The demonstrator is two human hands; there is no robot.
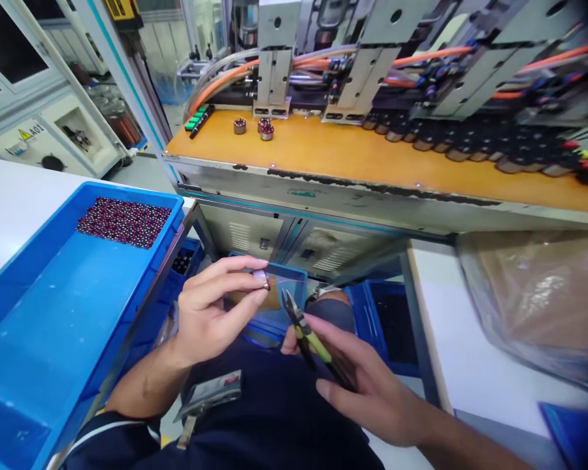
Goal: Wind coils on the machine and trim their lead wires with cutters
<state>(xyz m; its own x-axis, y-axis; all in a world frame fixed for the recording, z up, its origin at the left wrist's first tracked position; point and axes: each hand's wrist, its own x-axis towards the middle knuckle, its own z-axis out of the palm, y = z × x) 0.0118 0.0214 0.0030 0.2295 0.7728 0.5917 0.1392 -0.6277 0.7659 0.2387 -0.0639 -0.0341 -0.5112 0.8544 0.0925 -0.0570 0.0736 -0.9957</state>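
Note:
Between the thumb and fingers of my left hand [215, 307] is a small round wound part [262, 277]. Thin reddish wires stretch from it to the right. My right hand [357, 378] is wrapped round cutting pliers [308, 336] with yellow-green and black handles. The plier jaws point up, just below the wires and right of the part, not touching it. Both hands are in front of my body, above a blue bin [294, 277] lower down.
A blue tray [44, 307] at the left holds many small wound parts [122, 222]. Ahead, an orange bench [323, 147] bears several round parts and marker pens [200, 121] beneath machine fixtures. Plastic-wrapped material [539, 300] lies on the white table at the right.

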